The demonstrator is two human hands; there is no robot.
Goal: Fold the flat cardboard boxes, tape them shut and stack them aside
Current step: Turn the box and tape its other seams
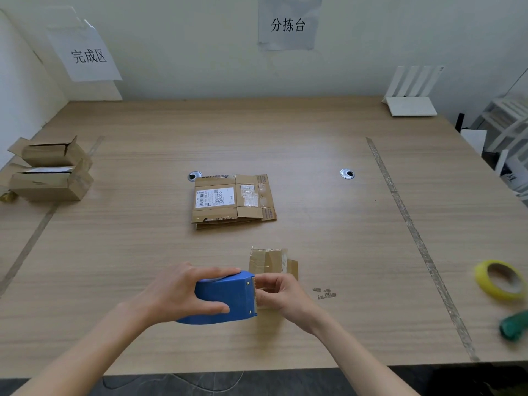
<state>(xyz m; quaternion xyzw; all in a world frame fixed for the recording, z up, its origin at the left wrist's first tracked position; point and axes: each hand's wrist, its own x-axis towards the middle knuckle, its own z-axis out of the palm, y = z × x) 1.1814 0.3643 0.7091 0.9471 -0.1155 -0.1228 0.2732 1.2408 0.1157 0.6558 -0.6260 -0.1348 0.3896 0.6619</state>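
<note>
The left hand [183,292] grips the blue tape dispenser [225,298] from its left side, fingers wrapped over the top and thumb along the near face; the dispenser's long axis runs left to right, with the toothed cutter edge facing 3 o'clock; the right hand [281,295] meets that cutter edge, its fingertips pinching at what appears to be the free end of the tape, though the tape itself is too faint to confirm; the small folded box [271,262] stands on the surface [314,138] just beyond the right hand, at roughly 12 o'clock from it and at 1 o'clock from the dispenser; the right hand is therefore the nearer hand to the box, and the cutter points past the box's near edge rather than at it; judged from this layout, the coming move draws the tape end away from the cutter and carries it up toward 12 o'clock onto the box seam; the stack of flat cardboard boxes [233,201] lies further out at 12 o'clock, well apart from both hands; two assembled boxes [51,172] sit at the far left edge at about 10 o'clock; a yellow tape roll [498,278] lies at 3 o'clock near the right edge.
</note>
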